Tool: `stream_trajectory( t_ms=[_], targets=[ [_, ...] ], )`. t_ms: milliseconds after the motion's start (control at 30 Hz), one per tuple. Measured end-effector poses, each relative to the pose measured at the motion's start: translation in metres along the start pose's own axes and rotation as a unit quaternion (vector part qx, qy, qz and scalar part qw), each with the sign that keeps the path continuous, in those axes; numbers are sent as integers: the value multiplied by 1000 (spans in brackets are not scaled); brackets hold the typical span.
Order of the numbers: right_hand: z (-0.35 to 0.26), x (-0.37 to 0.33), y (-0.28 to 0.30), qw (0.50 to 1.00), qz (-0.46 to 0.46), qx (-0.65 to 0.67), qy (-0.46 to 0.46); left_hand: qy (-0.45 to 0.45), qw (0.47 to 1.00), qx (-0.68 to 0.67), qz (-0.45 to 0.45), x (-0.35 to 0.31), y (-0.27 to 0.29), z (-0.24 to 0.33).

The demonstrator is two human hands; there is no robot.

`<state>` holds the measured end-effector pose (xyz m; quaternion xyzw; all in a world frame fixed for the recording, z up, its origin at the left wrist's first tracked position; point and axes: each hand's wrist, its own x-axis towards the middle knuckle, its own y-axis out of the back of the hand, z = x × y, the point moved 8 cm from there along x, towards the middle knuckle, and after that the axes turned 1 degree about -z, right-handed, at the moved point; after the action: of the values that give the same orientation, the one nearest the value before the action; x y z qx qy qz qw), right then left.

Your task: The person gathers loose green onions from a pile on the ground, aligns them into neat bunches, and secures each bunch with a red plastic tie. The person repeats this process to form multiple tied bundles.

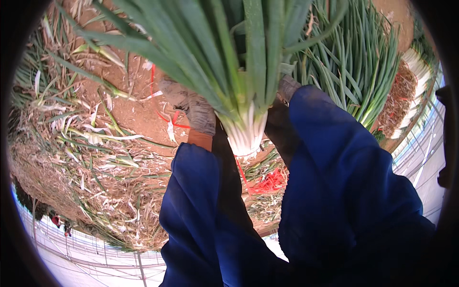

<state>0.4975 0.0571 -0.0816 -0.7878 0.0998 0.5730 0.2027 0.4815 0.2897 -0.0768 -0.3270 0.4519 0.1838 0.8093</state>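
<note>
Holding state of L hand (196,107) can't be told; grey glove at L side of spring-onion bunch (256,71), fingers partly hidden by leaves; R hand (289,87) at bunch's R side, mostly behind leaves & blue sleeve (330,138), grip likewise unclear; bunch is btwn the hands, white ends twd wearer, btwn dark-trousered knees, green tops fanned twd far edge of soil ground (141,115); red tape tangle (270,182) nr white ends; loose trimmings (119,172) along ground's L edge; more spring onions (351,62) piled twd R edge.
</note>
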Motion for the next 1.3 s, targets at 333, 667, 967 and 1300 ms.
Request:
stream_trajectory(
  t_ms=[333,667,967,1300],
  targets=[
    [6,-39,10,885,-146,-418,144,-33,986,130,97,-112,3,-9],
    [-11,-119,-42,875,-38,-440,198,-83,931,279,217,-106,-50,-40],
    [-7,-107,-31,879,-16,-428,210,140,658,726,-140,-160,-134,10],
    [23,-135,-15,893,49,-401,199,-264,23,882,-389,-67,-261,-34]
  ],
)
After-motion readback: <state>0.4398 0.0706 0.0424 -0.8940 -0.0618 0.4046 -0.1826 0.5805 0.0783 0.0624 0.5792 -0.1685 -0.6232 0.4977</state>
